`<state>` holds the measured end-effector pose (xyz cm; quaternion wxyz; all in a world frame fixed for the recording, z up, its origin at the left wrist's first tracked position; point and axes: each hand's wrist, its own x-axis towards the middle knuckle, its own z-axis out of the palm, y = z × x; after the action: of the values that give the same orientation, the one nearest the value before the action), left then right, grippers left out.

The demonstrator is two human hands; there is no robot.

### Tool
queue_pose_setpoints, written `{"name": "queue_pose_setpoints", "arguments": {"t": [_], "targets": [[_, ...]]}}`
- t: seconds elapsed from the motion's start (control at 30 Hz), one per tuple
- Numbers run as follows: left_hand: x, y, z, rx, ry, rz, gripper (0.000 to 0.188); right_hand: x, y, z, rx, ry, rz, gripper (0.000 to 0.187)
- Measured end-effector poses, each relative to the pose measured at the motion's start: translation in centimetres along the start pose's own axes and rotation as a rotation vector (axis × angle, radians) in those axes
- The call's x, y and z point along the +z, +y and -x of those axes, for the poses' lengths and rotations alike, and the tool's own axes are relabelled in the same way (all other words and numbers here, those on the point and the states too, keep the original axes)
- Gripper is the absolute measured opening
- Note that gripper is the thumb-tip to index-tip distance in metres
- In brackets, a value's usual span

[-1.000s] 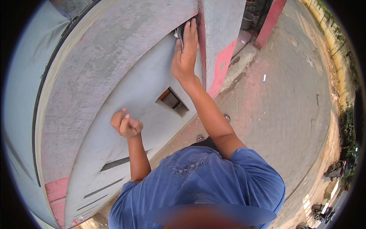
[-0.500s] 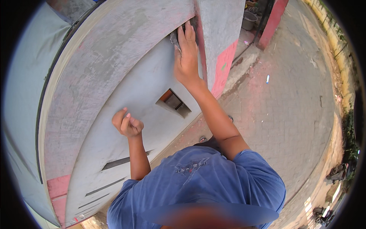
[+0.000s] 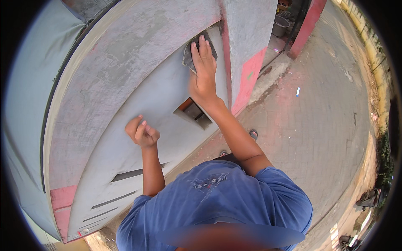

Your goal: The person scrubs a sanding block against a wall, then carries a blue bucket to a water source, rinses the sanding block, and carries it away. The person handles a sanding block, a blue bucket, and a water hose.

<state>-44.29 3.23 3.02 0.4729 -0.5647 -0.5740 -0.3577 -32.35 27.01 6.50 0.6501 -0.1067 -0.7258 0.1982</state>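
Observation:
My right hand [image 3: 204, 81] presses a dark grey sheet of sandpaper [image 3: 188, 56] against the pale wall panel [image 3: 144, 100], its fingers stretched over the sheet. The sheet lies just below the upper band [image 3: 113, 62], close to the panel's right corner. My left hand [image 3: 142, 133] is raised in front of the same panel, apart from it as far as I can judge. Its fingers are loosely curled in, and nothing shows in them. Between the two hands, lower on the panel, is a rectangular opening [image 3: 204, 121].
Several narrow slots [image 3: 113, 202] cut the panel at lower left. A pink-edged pillar [image 3: 251, 37] adjoins it on the right. Beyond stand a doorway with a grey bucket [image 3: 279, 26] and a red post [image 3: 307, 29]. Paving [image 3: 310, 134] stretches to the right, and my feet [image 3: 253, 134] stand near the wall.
My right hand has slid the sandpaper down and slightly left from the corner, and more of the sheet shows. My left hand has hardly moved.

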Motion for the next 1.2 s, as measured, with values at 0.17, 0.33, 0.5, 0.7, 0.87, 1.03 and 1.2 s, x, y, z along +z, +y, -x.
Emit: {"name": "queue_pose_setpoints", "arguments": {"t": [0.17, 0.33, 0.5, 0.7, 0.87, 1.03, 1.2], "targets": [[0.2, 0.0, 0.1, -0.02, 0.025, 0.041, 0.023, -0.5, -0.5, -0.2, 0.222, 0.011, 0.087, 0.075], [0.3, 0.0, -0.1, 0.005, 0.014, 0.023, 0.023, -0.7, -0.6, -0.3, 0.103, -0.023, 0.021, 0.076], [0.6, 0.1, -0.2, -0.024, 0.056, 0.025, 0.021, 0.1, -2.3, -0.8, 0.098, 0.047, 0.067, 0.074], [0.9, 0.1, -0.2, -0.04, 0.087, 0.051, 0.022, -0.4, -1.8, -0.7, 0.286, 0.109, 0.062, 0.073], [0.9, 0.1, -0.2, -0.022, 0.083, 0.025, 0.022, 0.3, -1.0, 0.0, 0.123, -0.04, 0.055, 0.074], [0.9, 0.1, -0.3, -0.014, 0.097, 0.022, 0.022, 0.6, -1.1, 0.0, 0.244, 0.061, 0.032, 0.073], [0.9, 0.0, -0.2, -0.021, 0.101, 0.04, 0.023, 0.4, -0.7, 0.7, 0.012, -0.061, 0.013, 0.068]]}}
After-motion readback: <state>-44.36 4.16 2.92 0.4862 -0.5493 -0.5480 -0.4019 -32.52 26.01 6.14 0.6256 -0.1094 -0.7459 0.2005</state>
